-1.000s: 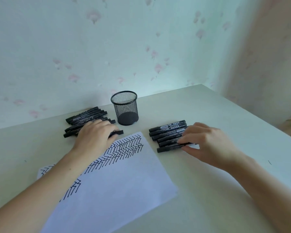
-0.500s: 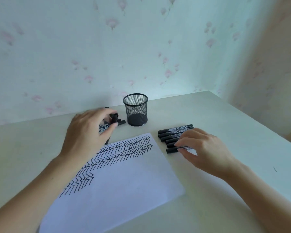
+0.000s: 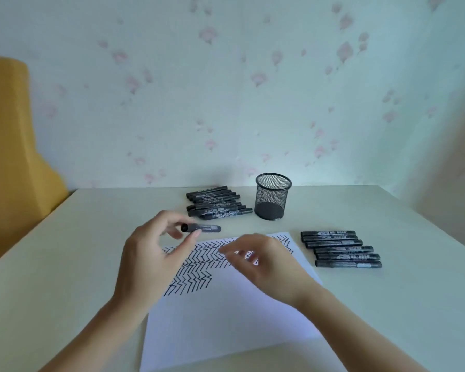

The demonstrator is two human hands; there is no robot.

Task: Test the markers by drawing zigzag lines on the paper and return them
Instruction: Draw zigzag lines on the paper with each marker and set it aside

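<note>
Pinching one marker (image 3: 202,228) between thumb and fingers, left hand (image 3: 156,253) holds it above the paper (image 3: 226,326). Right hand (image 3: 261,260) hovers blurred, fingers loosely spread, holding nothing. Best move: right hand pulls cap straight off, left keeps barrel steady, then draw on blank lower area. Nearby: marker pile (image 3: 216,204), mesh cup (image 3: 273,196), marker row (image 3: 340,248); nothing blocks.

Black capped marker (image 3: 201,228) held level above zigzag-lined paper (image 3: 226,318).
</note>
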